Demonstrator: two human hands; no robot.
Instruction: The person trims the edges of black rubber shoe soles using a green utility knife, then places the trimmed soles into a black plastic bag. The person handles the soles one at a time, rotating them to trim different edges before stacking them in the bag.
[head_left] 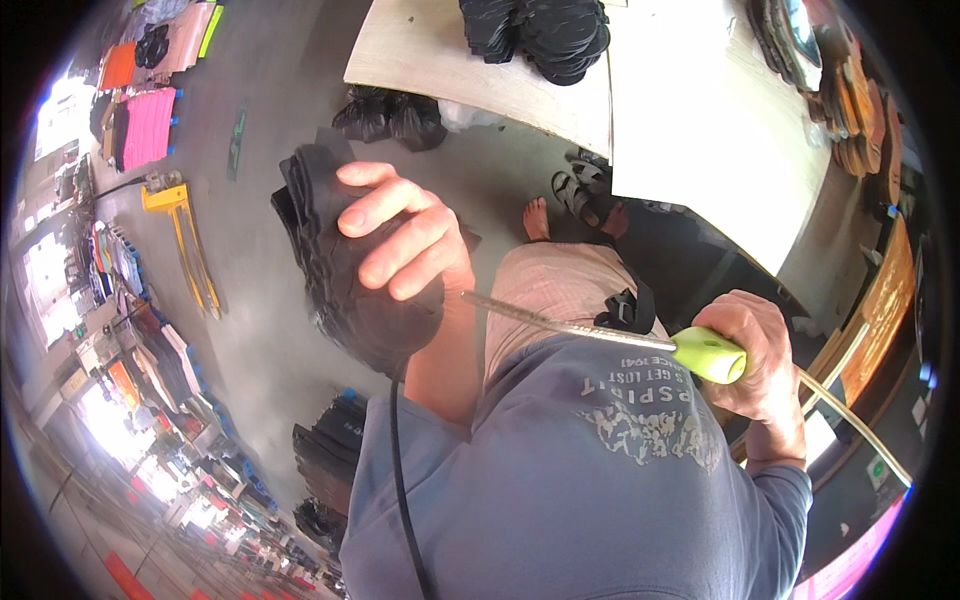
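My left hand [410, 235] is closed around a thick stack of thin black pieces [370, 300], held up at the left with its layers fanned at the edge. What the pieces are made of I cannot tell. At the right, my right hand [750, 350] grips a long-bladed tool [570, 325] by its lime-green handle [708, 355]. The tool's narrow metal shaft crosses in front of my body, and its tip ends close to my left wrist. Whether the shaft is a blade or a rod is unclear.
Several piles of black pieces [540, 35] lie on the pale table [715, 150] ahead. Black bags [390, 118] sit under its left edge. A yellow pallet jack [185, 235] stands on the grey floor at left. More dark stacks [330, 450] are beside me, and a black cable [400, 480] hangs down.
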